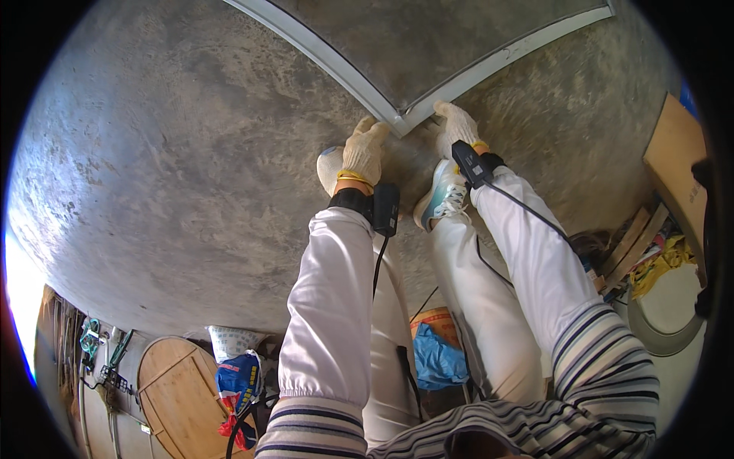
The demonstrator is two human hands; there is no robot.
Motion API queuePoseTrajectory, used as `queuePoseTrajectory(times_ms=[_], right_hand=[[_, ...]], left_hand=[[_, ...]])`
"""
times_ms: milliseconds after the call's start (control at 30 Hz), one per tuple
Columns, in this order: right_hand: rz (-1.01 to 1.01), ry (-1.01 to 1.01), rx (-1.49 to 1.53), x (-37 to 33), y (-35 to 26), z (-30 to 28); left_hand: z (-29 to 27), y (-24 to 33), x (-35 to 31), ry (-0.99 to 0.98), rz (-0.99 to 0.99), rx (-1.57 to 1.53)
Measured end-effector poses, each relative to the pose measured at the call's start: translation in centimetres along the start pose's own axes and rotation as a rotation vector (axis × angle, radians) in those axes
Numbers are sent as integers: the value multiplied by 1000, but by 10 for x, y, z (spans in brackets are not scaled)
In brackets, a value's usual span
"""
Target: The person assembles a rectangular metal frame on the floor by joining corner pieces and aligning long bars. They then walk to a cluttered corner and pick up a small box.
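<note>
A pale grey metal frame [336,67] has its nearest corner pointing toward me, its two long bars running away to the far left and far right. My left hand [364,151], in a cream knit glove, has its bent fingers at the left bar close to that corner. On the other side of the corner, my right hand [459,126], gloved alike, grips the right bar with a fingertip over its edge. The undersides of both grips are hidden. Whether the corner rests on the floor or is slightly raised, I cannot tell.
Grey concrete floor [191,176] spreads around the frame. My right shoe [443,197] stands just behind the corner. A round wooden board [172,390] and bagged items lie at lower left, a blue plastic bag [440,359] between my legs, and boards [677,157] at right.
</note>
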State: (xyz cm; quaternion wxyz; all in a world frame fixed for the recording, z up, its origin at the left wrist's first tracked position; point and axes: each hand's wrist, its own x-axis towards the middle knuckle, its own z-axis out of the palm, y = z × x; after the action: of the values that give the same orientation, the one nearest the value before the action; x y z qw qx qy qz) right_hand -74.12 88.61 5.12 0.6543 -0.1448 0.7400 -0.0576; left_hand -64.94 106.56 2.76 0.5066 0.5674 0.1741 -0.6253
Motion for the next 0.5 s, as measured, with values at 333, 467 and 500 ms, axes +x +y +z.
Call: queuePoseTrajectory(times_ms=[333, 467, 500], right_hand=[[-49, -269, 3, -96, -8, 4], [-6, -282, -78, -130, -16, 3], [-22, -259, -146, -137, -17, 4]], left_hand=[[30, 37, -72, 98, -43, -301], [48, 61, -111, 157, -50, -295], [51, 66, -119, 160, -45, -377]])
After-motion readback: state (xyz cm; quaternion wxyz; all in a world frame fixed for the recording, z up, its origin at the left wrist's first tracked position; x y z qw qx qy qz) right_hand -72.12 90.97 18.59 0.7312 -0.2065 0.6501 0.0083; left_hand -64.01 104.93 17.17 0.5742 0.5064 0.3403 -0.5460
